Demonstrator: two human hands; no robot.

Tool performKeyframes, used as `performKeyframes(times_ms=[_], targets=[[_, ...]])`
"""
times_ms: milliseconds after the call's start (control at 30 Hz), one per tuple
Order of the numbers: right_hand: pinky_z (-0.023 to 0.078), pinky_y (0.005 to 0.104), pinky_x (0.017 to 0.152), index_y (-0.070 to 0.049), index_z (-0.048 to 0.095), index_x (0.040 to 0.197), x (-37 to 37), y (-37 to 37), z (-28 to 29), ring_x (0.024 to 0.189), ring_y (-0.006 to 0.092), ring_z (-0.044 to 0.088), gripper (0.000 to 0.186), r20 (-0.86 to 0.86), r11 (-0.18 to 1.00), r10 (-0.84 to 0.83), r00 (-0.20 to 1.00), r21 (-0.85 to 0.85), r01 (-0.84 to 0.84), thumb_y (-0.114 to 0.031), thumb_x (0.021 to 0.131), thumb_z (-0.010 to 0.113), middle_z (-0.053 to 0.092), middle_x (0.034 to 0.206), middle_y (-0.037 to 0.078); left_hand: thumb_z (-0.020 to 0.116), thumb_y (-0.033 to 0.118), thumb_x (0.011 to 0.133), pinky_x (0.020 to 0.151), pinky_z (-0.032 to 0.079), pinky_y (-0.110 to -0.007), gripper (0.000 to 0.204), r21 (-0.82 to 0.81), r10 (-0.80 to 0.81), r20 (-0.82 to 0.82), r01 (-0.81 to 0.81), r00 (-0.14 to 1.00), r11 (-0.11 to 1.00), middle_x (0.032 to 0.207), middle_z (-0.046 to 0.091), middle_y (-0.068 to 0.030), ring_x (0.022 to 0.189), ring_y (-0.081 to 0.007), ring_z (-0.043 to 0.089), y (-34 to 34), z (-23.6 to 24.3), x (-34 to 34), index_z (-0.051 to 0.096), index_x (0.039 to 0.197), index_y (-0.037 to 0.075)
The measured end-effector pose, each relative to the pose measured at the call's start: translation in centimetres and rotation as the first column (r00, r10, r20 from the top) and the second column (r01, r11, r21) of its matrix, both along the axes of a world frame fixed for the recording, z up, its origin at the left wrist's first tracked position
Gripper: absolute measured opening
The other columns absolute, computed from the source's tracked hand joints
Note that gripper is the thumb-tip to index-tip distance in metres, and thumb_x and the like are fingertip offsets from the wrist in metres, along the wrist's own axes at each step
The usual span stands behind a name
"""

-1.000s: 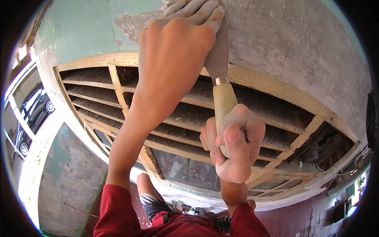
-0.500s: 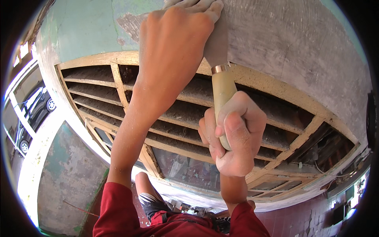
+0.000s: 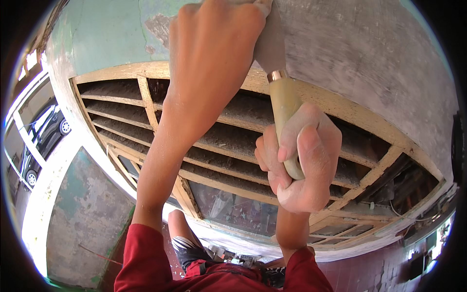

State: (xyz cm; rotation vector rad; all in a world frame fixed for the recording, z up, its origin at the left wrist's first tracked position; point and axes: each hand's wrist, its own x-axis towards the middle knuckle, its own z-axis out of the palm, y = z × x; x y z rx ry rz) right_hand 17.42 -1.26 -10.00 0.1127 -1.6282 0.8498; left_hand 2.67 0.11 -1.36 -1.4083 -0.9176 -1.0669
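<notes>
A scraper with a broad flat metal blade and a pale wooden handle leans against the wall, blade upward. My right hand is closed round the lower handle, thumb along its side, skin dusted white. Over the blade's upper left edge lies my left hand, back toward me, its fingers pressed together on the metal; their ends run past the top of the picture. Right of the blade the wall is bare, scratched grey; to the left green paint remains, with a chipped grey patch beside my left hand.
Below the scraper runs a wooden louvre frame with dusty slats and dark gaps. Glass panes sit under it. At lower left stands a worn grey-green panel; a dark car is beyond it. The floor is dark red.
The scraper's handle and my right hand have shifted right and slightly up, so the scraper tilts more. My left hand has slid a little upward with the blade.
</notes>
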Motion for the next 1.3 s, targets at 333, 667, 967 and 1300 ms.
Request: performKeyframes(times_ms=[333, 667, 967, 1300], targets=[[0.026, 0.0228, 0.049, -0.005, 0.056, 0.067, 0.4, -0.7, 0.0, 0.051, 0.0031, 0.038, 0.029, -0.124, 0.944, 0.124, 0.985, -0.29, -0.155, -0.018, 0.092, 0.063, 0.05, 0.057, -0.003, 0.062, -0.008, 0.072, 0.104, 0.052, -0.04, 0.041, 0.066, -0.121, -0.118, 0.13, 0.986, 0.989, 0.12, 0.068, -0.023, 0.116, -0.0352, 0.065, 0.2, 0.4, 0.1, 0.066, 0.112, -0.01], [0.023, 0.0226, 0.042, -0.007, 0.049, 0.076, -0.1, -0.2, -0.3, 0.04, 0.0035, 0.033, 0.035, -0.054, 0.991, 0.072, 0.996, -0.108, -0.078, -0.031, 0.099, 0.056, 0.042, 0.05, -0.002, 0.062, -0.005, 0.074, 0.103, 0.052, -0.04, 0.037, 0.048, -0.101, -0.117, 0.107, 0.988, 0.993, 0.119, 0.068, -0.0222, 0.115, -0.0343, 0.066, 0.1, 0.4, -0.2, 0.068, 0.111, -0.009], [0.026, 0.024, 0.052, -0.005, 0.057, 0.068, -0.5, -1.3, -1.0, 0.055, 0.0032, 0.037, 0.027, -0.104, 0.966, 0.038, 0.994, -0.25, -0.063, -0.015, 0.09, 0.066, 0.049, 0.058, -0.003, 0.062, -0.003, 0.076, 0.103, 0.052, -0.04, 0.039, -0.024, -0.059, -0.11, 0.057, 0.992, 0.998, 0.122, 0.068, -0.0211, 0.118, -0.0331, 0.065, -0.9, -0.4, -0.4, 0.067, 0.114, -0.007], [0.026, 0.0248, 0.05, -0.005, 0.056, 0.068, -1.0, -1.0, -1.2, 0.053, 0.004, 0.038, 0.027, -0.087, 0.974, 0.04, 0.995, -0.218, -0.058, -0.015, 0.092, 0.065, 0.049, 0.058, -0.002, 0.067, -0.004, 0.071, 0.084, 0.055, -0.041, 0.046, -0.007, -0.062, -0.037, 0.062, 0.997, 0.998, 0.107, 0.069, -0.0193, 0.099, -0.0382, 0.065, 0.0, -0.7, -1.0, 0.071, 0.116, 0.004]])
